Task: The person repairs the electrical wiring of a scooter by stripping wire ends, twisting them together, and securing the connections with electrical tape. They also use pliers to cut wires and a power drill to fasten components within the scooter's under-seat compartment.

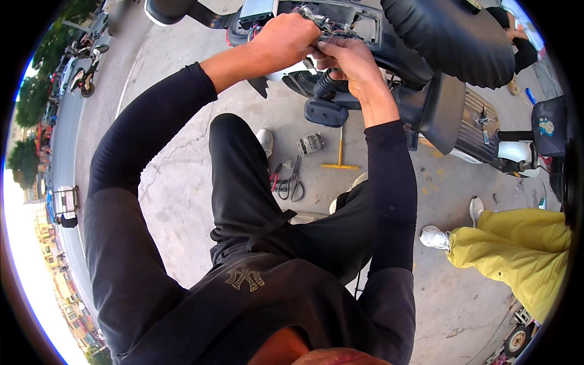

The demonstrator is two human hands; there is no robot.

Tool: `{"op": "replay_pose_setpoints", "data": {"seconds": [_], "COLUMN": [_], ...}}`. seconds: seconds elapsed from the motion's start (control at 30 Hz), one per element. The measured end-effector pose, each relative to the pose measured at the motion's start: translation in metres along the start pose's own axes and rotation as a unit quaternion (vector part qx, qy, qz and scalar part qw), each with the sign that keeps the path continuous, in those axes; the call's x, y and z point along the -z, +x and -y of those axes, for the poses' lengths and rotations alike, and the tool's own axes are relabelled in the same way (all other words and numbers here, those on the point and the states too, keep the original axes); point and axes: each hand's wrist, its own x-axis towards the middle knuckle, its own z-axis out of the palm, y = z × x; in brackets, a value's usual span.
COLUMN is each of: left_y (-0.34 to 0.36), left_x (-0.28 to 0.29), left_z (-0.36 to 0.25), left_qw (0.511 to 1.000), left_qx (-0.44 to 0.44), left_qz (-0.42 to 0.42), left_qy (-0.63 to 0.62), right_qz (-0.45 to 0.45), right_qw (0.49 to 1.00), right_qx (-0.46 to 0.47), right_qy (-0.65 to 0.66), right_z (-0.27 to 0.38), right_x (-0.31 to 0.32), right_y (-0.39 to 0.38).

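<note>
Both my hands meet over the open under-seat compartment [368,27] of a scooter. My left hand [287,40] is closed, knuckles up, with its fingertips mostly hidden, and seems to grip thin wire. My right hand [353,59] pinches the thin wire [314,47] close beside it, fingers bent. A tangle of wires and connectors [331,24] lies just beyond my hands. Next to my left hand sits a silver finned box [258,12] with coloured leads. The black seat [453,39] is tipped up at the right.
On the concrete between my feet lie black-handled scissors [296,182], red-handled pliers [275,176], a yellow T-handled tool [340,159] and a clear packet [311,144]. A person in yellow trousers [511,246] is at the right; another person [520,45] is at the far right. A road [73,140] runs at left.
</note>
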Motion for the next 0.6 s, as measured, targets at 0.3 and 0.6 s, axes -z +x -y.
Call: {"op": "replay_pose_setpoints", "data": {"seconds": [0.3,0.6], "left_y": [-0.006,-0.016], "left_x": [0.009,0.006], "left_z": [-0.001,0.002], "left_qw": [0.996,0.997], "left_qx": [0.022,-0.004], "left_qz": [-0.006,-0.027], "left_qy": [-0.082,-0.078], "right_qz": [-0.006,-0.069], "right_qw": [0.989,0.994], "right_qx": [-0.025,-0.006], "right_qy": [0.144,0.087], "right_z": [-0.016,-0.012], "right_x": [-0.007,-0.033], "right_y": [-0.001,0.011]}}
